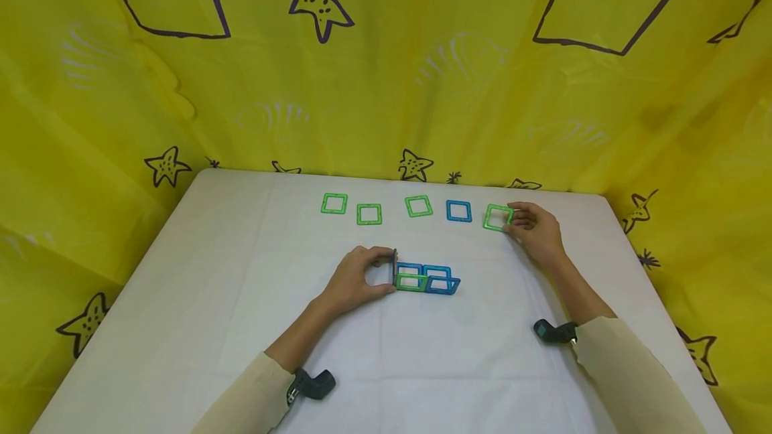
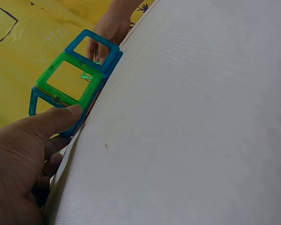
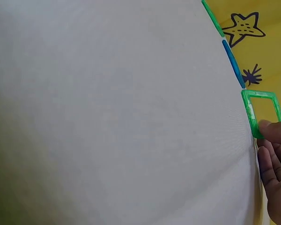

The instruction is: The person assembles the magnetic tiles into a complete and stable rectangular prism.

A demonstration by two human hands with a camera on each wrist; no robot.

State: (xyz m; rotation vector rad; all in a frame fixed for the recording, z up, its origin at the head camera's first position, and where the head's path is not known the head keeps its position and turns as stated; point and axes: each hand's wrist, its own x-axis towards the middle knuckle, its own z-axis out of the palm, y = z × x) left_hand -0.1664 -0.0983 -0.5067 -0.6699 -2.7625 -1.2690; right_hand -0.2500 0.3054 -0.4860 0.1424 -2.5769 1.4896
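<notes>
In the head view my left hand [image 1: 352, 283] holds the left end of a small standing structure of square magnetic tiles, thumb at the near corner and fingers at the far edge. An upright end tile [image 1: 395, 268] shows edge-on there. Beside it stand a green tile [image 1: 411, 289] in front, a tilted blue tile [image 1: 441, 292] at the right, and blue tiles [image 1: 410, 264] behind. My right hand [image 1: 539, 232] pinches the right edge of a separate green square tile [image 1: 486, 217] at the back right. That tile looks raised at an angle in the right wrist view, thumb [image 3: 271, 131] against its frame.
Left of the right hand, a row of loose square tiles lies along the back: a blue tile [image 1: 459, 220] and green tiles [image 1: 419, 214], [image 1: 369, 222], [image 1: 334, 211]. A white cloth [image 1: 386, 367] covers the table. Yellow patterned curtain [image 1: 374, 99] surrounds its back and sides.
</notes>
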